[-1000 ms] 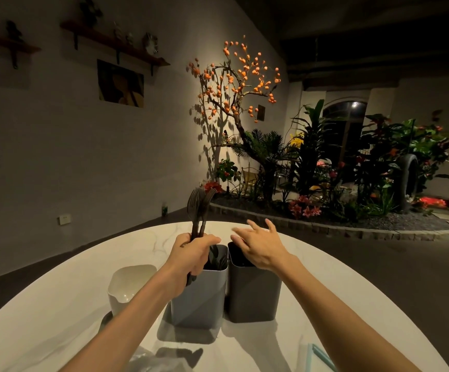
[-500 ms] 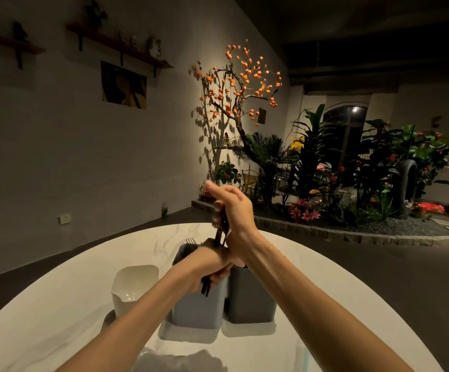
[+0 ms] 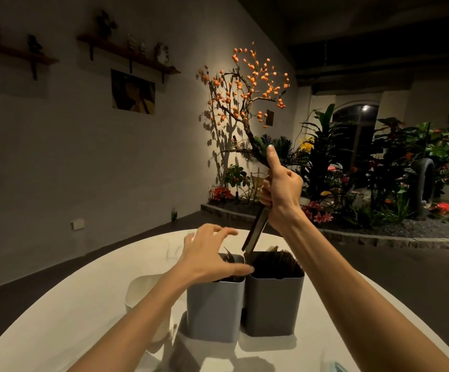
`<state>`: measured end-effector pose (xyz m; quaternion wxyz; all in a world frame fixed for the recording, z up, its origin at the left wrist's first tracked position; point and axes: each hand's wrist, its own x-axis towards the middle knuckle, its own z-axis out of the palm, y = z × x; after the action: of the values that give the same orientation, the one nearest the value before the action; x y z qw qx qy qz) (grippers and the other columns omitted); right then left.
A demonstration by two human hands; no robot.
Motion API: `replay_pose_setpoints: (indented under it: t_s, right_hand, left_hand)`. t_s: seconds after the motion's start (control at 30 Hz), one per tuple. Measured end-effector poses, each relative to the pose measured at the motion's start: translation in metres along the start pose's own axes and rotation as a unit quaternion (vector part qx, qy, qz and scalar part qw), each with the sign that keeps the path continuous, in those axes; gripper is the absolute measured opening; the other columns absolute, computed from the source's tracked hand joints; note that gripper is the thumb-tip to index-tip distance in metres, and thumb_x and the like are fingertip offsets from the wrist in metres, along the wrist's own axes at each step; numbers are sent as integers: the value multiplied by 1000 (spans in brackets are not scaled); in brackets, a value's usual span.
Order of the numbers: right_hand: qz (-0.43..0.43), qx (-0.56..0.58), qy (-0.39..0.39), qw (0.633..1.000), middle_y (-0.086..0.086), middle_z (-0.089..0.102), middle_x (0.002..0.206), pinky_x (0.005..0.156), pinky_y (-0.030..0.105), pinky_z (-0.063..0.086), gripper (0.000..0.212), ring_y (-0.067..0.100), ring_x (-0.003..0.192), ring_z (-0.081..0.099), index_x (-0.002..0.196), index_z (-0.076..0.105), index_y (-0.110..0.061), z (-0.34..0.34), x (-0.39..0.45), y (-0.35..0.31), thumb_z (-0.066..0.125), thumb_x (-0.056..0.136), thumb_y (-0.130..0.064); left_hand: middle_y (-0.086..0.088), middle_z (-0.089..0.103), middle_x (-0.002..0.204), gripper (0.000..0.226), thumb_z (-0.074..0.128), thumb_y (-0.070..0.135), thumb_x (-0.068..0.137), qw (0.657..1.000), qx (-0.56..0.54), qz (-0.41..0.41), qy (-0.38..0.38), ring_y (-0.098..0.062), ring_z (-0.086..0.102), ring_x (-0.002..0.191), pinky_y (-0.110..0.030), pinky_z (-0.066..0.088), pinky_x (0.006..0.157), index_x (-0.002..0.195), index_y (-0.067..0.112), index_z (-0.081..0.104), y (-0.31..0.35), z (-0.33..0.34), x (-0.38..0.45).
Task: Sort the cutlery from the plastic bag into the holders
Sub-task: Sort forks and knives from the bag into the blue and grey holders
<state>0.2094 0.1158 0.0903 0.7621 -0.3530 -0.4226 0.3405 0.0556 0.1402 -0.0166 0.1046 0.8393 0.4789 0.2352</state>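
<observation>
- Right hand (image 3: 281, 190), fingers clamped on a dark knife (image 3: 255, 229), tip above the dark grey holder (image 3: 274, 304).
- Left hand (image 3: 208, 257), fingers spread, hovers over the light grey holder (image 3: 214, 312) beside it.

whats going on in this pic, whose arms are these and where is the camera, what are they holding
There is no machine here. The camera sits on a person's head and looks forward and down, so both arms are their own. The right hand grips a dark knife, tip down over the dark grey holder. The left hand hovers open above the light grey holder, holding nothing. Both holders stand side by side on a white table, with a white holder to their left.
</observation>
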Motion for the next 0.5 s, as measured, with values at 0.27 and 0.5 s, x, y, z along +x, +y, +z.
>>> replay_pose_setpoints:
  t_s: [0.27,0.5]
  right_hand:
    - [18,6,2,1000,-5,41,46,41,21,23,58,10,39,31,42,49,-23,-10,2,28,65,95,-41]
    - [25,-9,-4,1000,-3,36,47,41,22,24,45,10,39,30,61,48,-17,-9,6,45,63,97,-40]
  left_hand:
    - [7,42,144,91,36,104,59,997,39,-40,-47,-22,34,139,-56,37,110,130,49,53,-27,42,11]
    - [10,49,109,44,72,62,77,996,-2,-55,63,-13,48,104,-39,53,91,103,33,52,-40,46,16]
